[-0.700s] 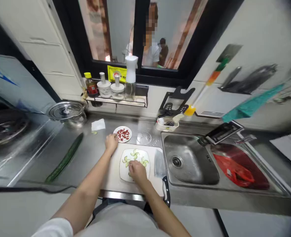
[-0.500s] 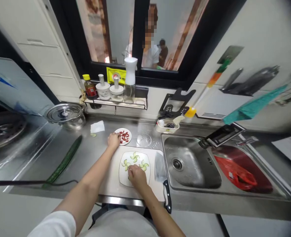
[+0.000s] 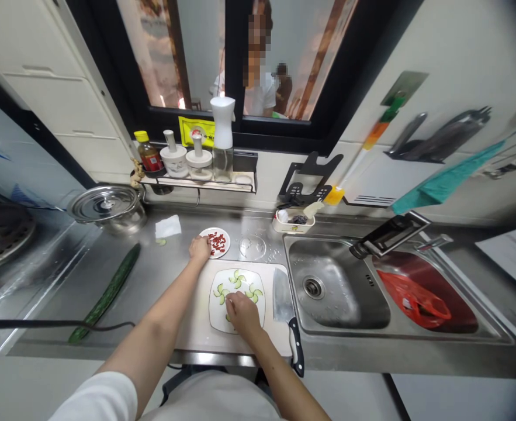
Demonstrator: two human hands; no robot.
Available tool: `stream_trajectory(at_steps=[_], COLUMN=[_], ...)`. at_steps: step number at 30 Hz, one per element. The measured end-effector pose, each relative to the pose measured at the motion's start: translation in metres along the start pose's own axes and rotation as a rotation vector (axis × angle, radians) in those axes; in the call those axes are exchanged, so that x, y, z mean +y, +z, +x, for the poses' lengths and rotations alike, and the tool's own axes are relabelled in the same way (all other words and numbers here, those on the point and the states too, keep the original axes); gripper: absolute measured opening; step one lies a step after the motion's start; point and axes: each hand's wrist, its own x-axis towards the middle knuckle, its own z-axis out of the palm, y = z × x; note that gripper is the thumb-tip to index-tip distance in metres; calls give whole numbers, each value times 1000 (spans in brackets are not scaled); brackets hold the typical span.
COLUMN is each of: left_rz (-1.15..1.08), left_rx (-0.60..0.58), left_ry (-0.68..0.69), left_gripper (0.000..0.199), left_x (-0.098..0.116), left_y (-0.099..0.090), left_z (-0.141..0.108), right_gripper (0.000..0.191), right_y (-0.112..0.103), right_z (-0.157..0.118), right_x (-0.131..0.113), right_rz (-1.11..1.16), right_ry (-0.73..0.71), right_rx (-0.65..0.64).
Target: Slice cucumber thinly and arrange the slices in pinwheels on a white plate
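My left hand [image 3: 200,249] rests at the left rim of a small round white plate [image 3: 227,248] that holds chopped red pieces [image 3: 217,241]. Its fingers curl over the rim by the pieces; whether they grip the rim or a piece is hidden. Over a larger squarish white plate [image 3: 216,320], my right hand [image 3: 243,313] has its fingers pinched together, and anything in them is too small to make out. Thin green cucumber slices [image 3: 237,279] lie on that plate in pinwheel shapes, partly covered by the hand. A white cutting board [image 3: 191,333] supports the plate.
A cleaver [image 3: 283,295] lies along the board's right edge, its handle over the counter front. Further right is a sink [image 3: 345,292] with a red bag [image 3: 415,301]. Leftward are a whole cucumber [image 3: 108,295], a napkin [image 3: 168,227] and a lidded pot [image 3: 108,207].
The view has shifted slightly. Both hands stay at their places, the left at the small plate's rim and the right over the larger plate.
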Motion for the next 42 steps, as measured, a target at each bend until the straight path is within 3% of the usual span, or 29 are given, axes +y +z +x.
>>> stream_trajectory(at_steps=[8,18,25,30,33,42], left_rz=[-191,-539,-719,-657,-617,-651], left_rx=[56,117,20,-106,-154,-237], left_ry=[39,156,207,288,371,505], left_gripper=[26,18,17,18,18,19], left_x=[-2,4,11,20,25,26], left_y=[0,9,8,0,-6,-6], left_z=[-9,-41,-71,-97,-108,-118], right_gripper=[24,25,26,28,30,25], right_y=[-6,-14,-25,-50,-59,-57], right_z=[2,2,11,32,43,46], right_x=[-2,-4,1,4,6,5], right_rz=[22,52,125,131,99,61], right_ry=[33,56,82,109,98,61], right_rx=[-16,-46,25,108,89,53])
